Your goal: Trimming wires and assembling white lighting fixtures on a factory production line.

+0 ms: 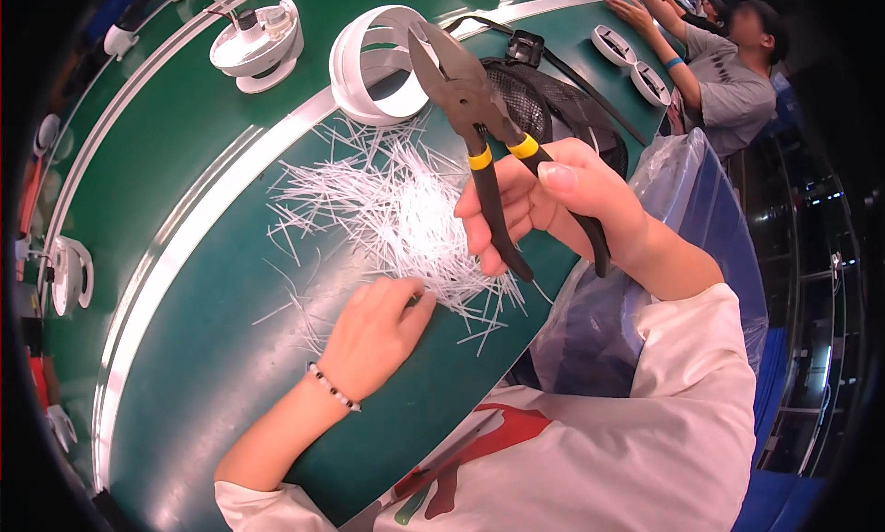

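Note:
My right hand (590,195) is raised over the table and grips a pair of cutting pliers (464,97) with dark handles and yellow bands. The jaws point up and away from me, and the two handles stand apart. Below the pliers lies a loose heap of thin white plastic strips (406,205), spread over the green tabletop. At the heap's near edge rests my left hand (376,334), its fingers curled in and thumb close to the index finger. Whatever those fingers may hold is hidden. A beaded bracelet (334,387) circles the left wrist.
A white ring-shaped housing (355,71) stands beyond the heap, beside a black mesh fan-like part (521,99). A white round device (258,48) sits at the far left. Clear plastic over a blue bin (687,209) lies to my right. Another person (737,94) works at the far right.

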The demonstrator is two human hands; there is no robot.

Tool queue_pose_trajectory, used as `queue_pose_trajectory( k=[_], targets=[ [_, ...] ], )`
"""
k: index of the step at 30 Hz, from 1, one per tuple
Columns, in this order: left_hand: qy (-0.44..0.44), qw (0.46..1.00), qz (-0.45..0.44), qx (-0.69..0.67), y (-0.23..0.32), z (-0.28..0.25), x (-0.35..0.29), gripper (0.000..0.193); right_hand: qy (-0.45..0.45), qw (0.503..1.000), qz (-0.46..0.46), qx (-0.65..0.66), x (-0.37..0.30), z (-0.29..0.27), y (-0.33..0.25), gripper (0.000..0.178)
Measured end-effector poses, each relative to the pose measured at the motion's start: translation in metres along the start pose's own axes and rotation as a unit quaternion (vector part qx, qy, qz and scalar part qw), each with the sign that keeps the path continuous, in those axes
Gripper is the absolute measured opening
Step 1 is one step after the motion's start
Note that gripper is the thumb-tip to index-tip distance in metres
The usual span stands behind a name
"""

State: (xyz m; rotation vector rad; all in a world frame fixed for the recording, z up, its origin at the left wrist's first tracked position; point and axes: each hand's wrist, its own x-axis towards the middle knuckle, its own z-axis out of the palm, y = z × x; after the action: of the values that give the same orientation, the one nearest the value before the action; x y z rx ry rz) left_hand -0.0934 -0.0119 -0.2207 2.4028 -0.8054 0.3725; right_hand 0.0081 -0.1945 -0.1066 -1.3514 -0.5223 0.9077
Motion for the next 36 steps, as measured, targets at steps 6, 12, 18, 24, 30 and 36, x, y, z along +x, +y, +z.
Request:
queue_pose_trajectory(
  k=[6, 12, 18, 24, 30, 36],
  targets=[
    [-0.153, 0.982, -0.054, -0.098, 0.038, -0.055, -0.032, 0.014, -0.007, 1.000, 0.021, -0.015, -0.004, 0.000, -0.008, 0.055],
    [-0.190, 0.969, -0.114, -0.109, 0.027, -0.036, -0.045, 0.017, 0.011, 0.998, 0.033, -0.042, -0.002, 0.011, -0.006, 0.070],
    [-0.045, 0.991, -0.114, -0.051, 0.013, -0.054, -0.041, 0.027, 0.029, 0.999, 0.018, -0.037, -0.003, 0.006, -0.001, 0.069],
    [-0.238, 0.940, -0.237, -0.051, 0.017, -0.096, -0.097, 0.023, -0.002, 0.999, 0.003, -0.032, -0.014, 0.011, -0.006, 0.069],
    [-0.090, 0.982, -0.168, 0.011, 0.002, -0.065, -0.059, 0.036, -0.050, 0.999, -0.007, -0.002, -0.012, 0.000, 0.000, 0.055],
    [0.053, 0.988, -0.142, -0.012, -0.010, -0.067, -0.057, 0.028, -0.048, 0.999, -0.003, 0.002, -0.010, 0.003, 0.001, 0.053]
  ],
)
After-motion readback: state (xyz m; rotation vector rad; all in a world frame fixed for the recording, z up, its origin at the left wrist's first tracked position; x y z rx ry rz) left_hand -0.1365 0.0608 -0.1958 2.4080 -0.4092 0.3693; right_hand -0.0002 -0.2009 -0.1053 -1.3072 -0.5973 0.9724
